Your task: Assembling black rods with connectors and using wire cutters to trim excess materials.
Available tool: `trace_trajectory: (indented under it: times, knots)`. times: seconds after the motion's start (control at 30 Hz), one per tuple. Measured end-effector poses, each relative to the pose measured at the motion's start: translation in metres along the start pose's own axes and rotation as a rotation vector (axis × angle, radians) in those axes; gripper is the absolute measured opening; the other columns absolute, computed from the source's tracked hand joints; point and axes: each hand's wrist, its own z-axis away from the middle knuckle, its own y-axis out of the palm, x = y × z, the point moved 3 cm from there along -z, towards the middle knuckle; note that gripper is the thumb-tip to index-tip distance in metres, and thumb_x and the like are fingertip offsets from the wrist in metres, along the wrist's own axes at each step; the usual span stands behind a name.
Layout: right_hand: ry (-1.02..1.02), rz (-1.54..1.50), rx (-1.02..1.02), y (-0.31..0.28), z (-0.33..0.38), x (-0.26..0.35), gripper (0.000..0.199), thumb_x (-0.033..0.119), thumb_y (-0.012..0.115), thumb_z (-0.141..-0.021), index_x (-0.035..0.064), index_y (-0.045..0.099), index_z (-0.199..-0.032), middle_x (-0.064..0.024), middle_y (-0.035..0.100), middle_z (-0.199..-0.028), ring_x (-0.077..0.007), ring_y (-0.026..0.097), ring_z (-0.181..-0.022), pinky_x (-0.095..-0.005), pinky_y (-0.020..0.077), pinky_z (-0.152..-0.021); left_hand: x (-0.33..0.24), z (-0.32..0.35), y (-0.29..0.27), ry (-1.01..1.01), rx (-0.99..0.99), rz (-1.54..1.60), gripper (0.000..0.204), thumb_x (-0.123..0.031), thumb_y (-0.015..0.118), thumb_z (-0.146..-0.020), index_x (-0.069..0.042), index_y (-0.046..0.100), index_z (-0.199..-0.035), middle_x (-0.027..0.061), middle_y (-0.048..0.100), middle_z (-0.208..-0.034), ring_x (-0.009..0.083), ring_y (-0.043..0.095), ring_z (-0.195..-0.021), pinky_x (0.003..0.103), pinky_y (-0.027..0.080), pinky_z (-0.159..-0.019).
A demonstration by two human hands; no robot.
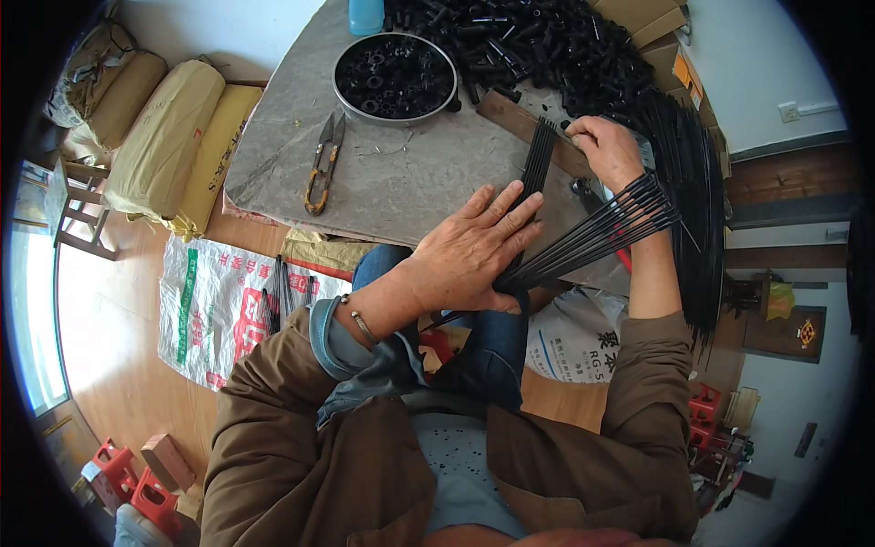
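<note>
My left hand (478, 251) lies across a bundle of thin black rods (588, 232), fingers stretched over it and the thumb along its near side. The rods converge under this hand and fan out to the right, their thicker ends resting by my right wrist. Other black rods (540, 155) stand up side by side from beneath my left fingers. Close to their upper tips, my right hand (606, 150) is closed in a pinch; what it holds is too small to make out. Beneath that hand lies a flat brown strip (519, 123) on the grey table (273, 173).
Scissors with yellowish handles (321, 169) lie left of a round metal bowl (398, 118) of small black parts. Black tubular pieces (538, 46) heap up at the back. Long black rods (688, 201) hang over the table's right side. Printed sacks (219, 301) lie below.
</note>
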Motion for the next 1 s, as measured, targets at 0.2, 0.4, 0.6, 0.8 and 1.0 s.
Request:
trace_trajectory:
  times: [0.2,0.4,0.6,0.8,1.0]
  knots:
    - [-0.017,0.084,-0.045,0.000,0.000,0.003,0.015,0.008,0.060,-0.084,0.0048,0.066,-0.097,-0.0104,0.067,-0.091,-0.0271,0.065,-0.086,-0.0358,0.0499,-0.076,-0.001,-0.001,0.000,-0.012,0.016,-0.018,0.097,-0.062,0.072,-0.066,-0.007,0.043,-0.140,0.0128,0.027,-0.153,0.0310,0.019,-0.144,0.046,0.018,-0.117]
    - [0.110,0.255,0.081,-0.011,0.001,0.012,0.015,0.012,0.060,-0.084,0.0096,0.067,-0.097,-0.0083,0.068,-0.093,-0.0258,0.065,-0.089,-0.0368,0.0500,-0.078,0.000,0.000,0.000,-0.013,0.017,-0.013,0.098,-0.063,0.073,-0.064,-0.007,0.043,-0.140,0.0128,0.027,-0.153,0.0305,0.019,-0.144,0.046,0.018,-0.117]
    - [0.046,0.186,-0.027,-0.004,0.002,0.008,0.014,0.012,0.060,-0.085,0.0098,0.067,-0.097,-0.0064,0.068,-0.095,-0.0258,0.065,-0.088,-0.0356,0.0503,-0.077,0.000,0.000,0.000,-0.016,0.022,-0.004,0.099,-0.062,0.073,-0.064,-0.008,0.043,-0.140,0.0127,0.027,-0.153,0.0304,0.019,-0.144,0.046,0.018,-0.117]
    - [0.047,0.134,-0.024,-0.003,0.001,0.012,0.014,0.015,0.058,-0.087,0.0124,0.068,-0.098,-0.0051,0.068,-0.096,-0.0271,0.064,-0.092,-0.0388,0.0501,-0.079,-0.001,-0.001,0.000,-0.016,0.017,-0.009,0.099,-0.063,0.073,-0.063,-0.008,0.043,-0.140,0.0124,0.027,-0.153,0.0305,0.019,-0.144,0.046,0.018,-0.117]
    - [0.031,0.137,-0.032,-0.005,0.001,0.016,0.013,0.014,0.060,-0.086,0.0121,0.067,-0.096,-0.0052,0.068,-0.095,-0.0273,0.064,-0.090,-0.0387,0.0501,-0.078,0.000,0.000,0.001,-0.014,0.017,-0.009,0.099,-0.063,0.073,-0.063,-0.007,0.044,-0.140,0.0126,0.027,-0.153,0.0303,0.020,-0.144,0.046,0.018,-0.117]
